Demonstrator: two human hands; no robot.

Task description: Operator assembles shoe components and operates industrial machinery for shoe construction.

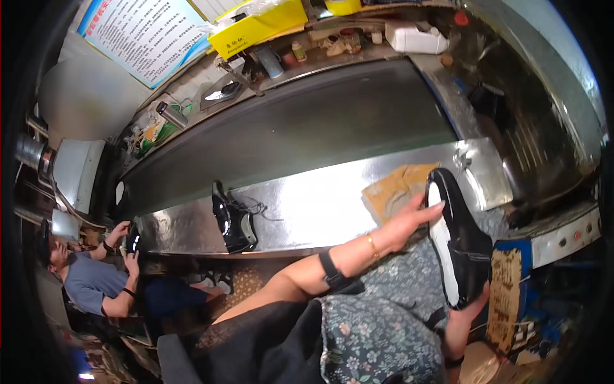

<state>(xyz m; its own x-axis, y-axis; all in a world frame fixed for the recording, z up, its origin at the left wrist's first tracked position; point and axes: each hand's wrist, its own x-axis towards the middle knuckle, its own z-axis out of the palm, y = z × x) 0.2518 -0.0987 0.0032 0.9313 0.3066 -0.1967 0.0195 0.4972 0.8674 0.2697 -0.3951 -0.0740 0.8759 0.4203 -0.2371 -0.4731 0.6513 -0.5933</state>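
Note:
A black shoe (470, 256) with a long white strip down its left side is held up over my lap. My left hand (406, 224) grips its left edge near the upper end, thumb laid on the white strip. At the lower end my right hand (472, 308) is wrapped round the shoe from below, its fingers mostly hidden behind it. Beside my left hand, a crumpled tan cloth (393, 185) lies on the shiny metal ledge (313, 211). Farther left on that ledge rests another glossy black shoe (231, 221) with loose laces.
Beyond the ledge runs a dark conveyor belt (288, 121). A co-worker (102, 278) at the far left holds a black shoe (133, 238). A yellow box (259, 25), a white jug (416, 37) and a flask (171, 115) stand behind the belt. A control panel (566, 237) is at right.

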